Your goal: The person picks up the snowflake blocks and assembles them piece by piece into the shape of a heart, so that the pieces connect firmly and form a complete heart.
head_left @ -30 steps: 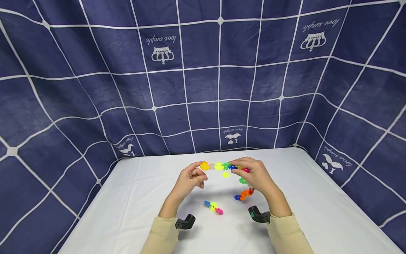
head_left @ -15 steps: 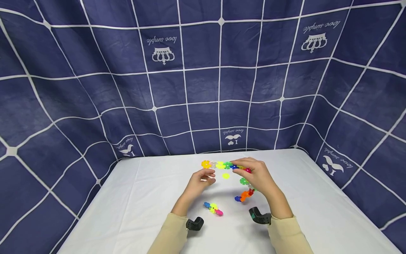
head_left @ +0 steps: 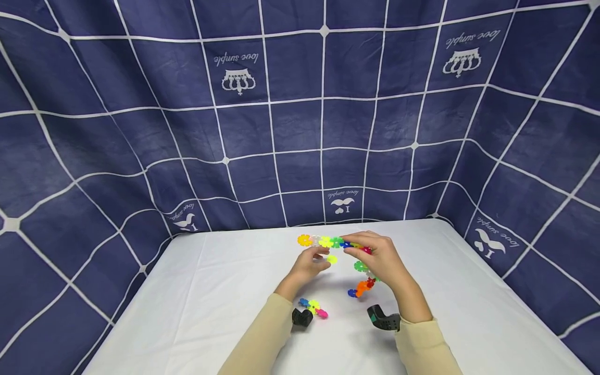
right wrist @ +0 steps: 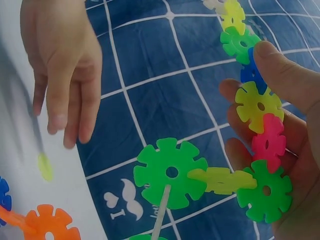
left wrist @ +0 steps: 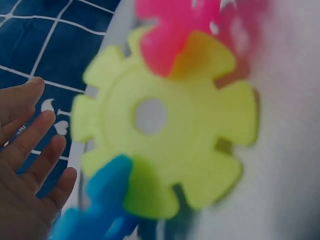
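Note:
My right hand (head_left: 377, 258) pinches a long chain of interlocked snowflake discs at its blue disc (right wrist: 252, 74). From the pinch, an arm of green, yellow, clear and orange discs (head_left: 304, 240) reaches left. The rest of the chain bends down past the palm through a yellow disc (right wrist: 260, 106), a pink one (right wrist: 269, 142) and green ones (right wrist: 171, 172), with orange discs (head_left: 363, 288) and a blue one at its low end. My left hand (head_left: 307, 266) holds nothing; its fingers (right wrist: 72, 110) point down, above and close to a single yellow disc (head_left: 332, 259) on the table.
A short chain of blue, yellow and pink discs (head_left: 313, 307) lies on the white-covered table (head_left: 201, 302), near my left wrist; its yellow disc (left wrist: 165, 120) looms large in the left wrist view. A blue gridded curtain (head_left: 300, 125) stands behind the table and along its sides.
My left hand has let go of the chain's orange end and moved right and downward, toward the single yellow disc. My right hand keeps its hold, nearly still.

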`<control>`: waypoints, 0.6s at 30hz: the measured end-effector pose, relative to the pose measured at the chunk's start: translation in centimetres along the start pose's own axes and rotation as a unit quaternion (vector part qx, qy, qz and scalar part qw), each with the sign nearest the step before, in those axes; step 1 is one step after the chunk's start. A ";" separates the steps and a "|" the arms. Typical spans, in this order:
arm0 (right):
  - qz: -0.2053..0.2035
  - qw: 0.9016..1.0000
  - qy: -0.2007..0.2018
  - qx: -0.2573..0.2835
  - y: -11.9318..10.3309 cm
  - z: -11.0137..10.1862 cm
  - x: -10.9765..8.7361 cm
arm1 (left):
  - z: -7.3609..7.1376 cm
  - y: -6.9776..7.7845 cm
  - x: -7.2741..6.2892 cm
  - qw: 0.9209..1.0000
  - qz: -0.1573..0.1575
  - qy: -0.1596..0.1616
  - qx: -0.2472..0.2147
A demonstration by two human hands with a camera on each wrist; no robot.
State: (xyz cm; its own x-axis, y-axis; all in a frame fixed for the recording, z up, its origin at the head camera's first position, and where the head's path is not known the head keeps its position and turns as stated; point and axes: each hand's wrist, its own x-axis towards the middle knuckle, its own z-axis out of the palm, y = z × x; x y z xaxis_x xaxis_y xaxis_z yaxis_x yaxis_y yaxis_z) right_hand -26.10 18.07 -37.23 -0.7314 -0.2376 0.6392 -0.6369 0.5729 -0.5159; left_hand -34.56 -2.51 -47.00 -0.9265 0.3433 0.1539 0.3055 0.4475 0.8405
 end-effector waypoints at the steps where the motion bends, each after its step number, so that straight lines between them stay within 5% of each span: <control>1: 0.000 1.000 0.001 0.000 0.0 0.0 0.0 | 0.1 -0.1 0.2 1.000 0.000 -0.002 0.006; 8: 0.002 1.000 0.003 0.007 0.1 0.1 0.0 | 0.7 -0.6 1.1 0.999 -0.012 -0.024 0.029; 18: 0.001 1.000 -0.005 0.012 0.3 0.3 0.1 | 1.6 -0.7 1.5 0.995 -0.026 -0.010 0.098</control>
State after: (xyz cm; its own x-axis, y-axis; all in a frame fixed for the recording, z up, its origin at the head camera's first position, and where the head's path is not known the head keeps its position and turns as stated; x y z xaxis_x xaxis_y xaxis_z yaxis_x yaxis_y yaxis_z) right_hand -26.41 17.94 -37.54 -0.7351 -0.2452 0.6321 -0.6410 0.5550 -0.5302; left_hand -35.79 -1.03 -48.16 -0.9381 0.3313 0.1008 0.2963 0.6172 0.7289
